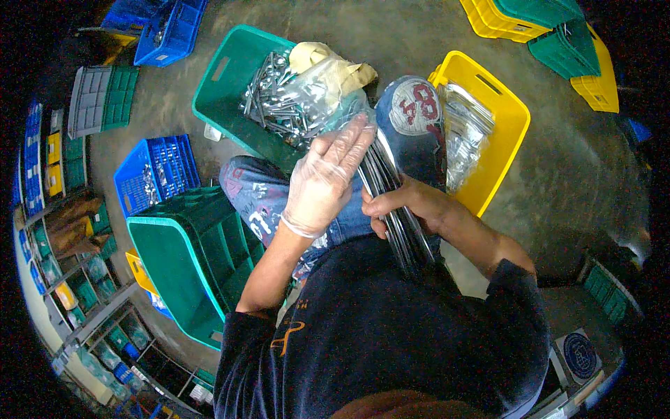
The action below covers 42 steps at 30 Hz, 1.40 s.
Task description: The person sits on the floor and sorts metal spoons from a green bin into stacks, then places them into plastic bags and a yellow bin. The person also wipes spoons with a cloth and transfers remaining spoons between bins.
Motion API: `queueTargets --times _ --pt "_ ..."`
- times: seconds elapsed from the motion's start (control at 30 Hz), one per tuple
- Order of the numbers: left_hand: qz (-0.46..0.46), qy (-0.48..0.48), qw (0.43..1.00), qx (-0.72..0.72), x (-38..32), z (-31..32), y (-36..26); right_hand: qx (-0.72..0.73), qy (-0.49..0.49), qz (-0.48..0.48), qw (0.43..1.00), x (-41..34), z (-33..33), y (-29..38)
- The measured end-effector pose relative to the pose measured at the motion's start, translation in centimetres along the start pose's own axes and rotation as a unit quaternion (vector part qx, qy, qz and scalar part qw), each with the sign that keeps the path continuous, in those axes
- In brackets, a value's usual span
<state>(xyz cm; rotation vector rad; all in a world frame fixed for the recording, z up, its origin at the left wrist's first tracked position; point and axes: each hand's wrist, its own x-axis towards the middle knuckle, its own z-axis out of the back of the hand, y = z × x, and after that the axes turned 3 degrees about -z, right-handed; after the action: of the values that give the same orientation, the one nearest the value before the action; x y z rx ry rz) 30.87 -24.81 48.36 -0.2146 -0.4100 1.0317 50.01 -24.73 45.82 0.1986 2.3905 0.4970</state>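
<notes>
My left hand, in a clear plastic glove, lies against the far end of a bundle of long, thin, shiny metal pieces. Its fingers stretch over clear plastic there; the thumb is hidden, so its grip is unclear. Bare and closed around the bundle's middle is my right hand. The bundle slants from my waist across my lap. Just beyond my left hand, a green crate holds many loose metal cutlery-like pieces, a clear plastic bag and a pale yellow cloth or bag.
A yellow crate with plastic-wrapped metal pieces stands right of my leg. On my left are a large green crate and a blue basket of metal parts. Stacked crates stand far right; loaded shelving lines the left.
</notes>
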Motion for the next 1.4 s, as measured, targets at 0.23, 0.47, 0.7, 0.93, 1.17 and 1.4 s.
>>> queueTargets --times 0.23,0.47,0.7,0.93,1.17,1.4 --pt "-0.065 0.049 0.996 0.026 0.4 0.7 0.4 -0.008 -0.005 0.008 1.000 0.8 0.1 -0.4" --pt "-0.098 0.001 0.992 -0.077 -0.3 -0.1 0.4 0.037 -0.011 0.024 0.999 1.9 0.4 -0.5" --pt "0.091 -0.139 0.939 -0.302 -2.4 -1.8 2.5 0.069 -0.004 0.019 0.997 2.6 -0.7 1.0" --pt "0.099 -0.104 0.942 -0.305 -3.1 -2.3 5.2 0.108 0.021 -0.028 0.994 5.3 0.2 1.7" --pt "0.409 -0.151 0.655 -0.617 -3.0 -3.2 6.8 0.054 -0.068 -0.111 0.990 9.4 -0.7 5.6" --pt "0.495 -0.096 0.379 -0.776 -0.1 -16.4 18.8 -0.038 -0.116 -0.214 0.969 21.7 3.5 7.5"
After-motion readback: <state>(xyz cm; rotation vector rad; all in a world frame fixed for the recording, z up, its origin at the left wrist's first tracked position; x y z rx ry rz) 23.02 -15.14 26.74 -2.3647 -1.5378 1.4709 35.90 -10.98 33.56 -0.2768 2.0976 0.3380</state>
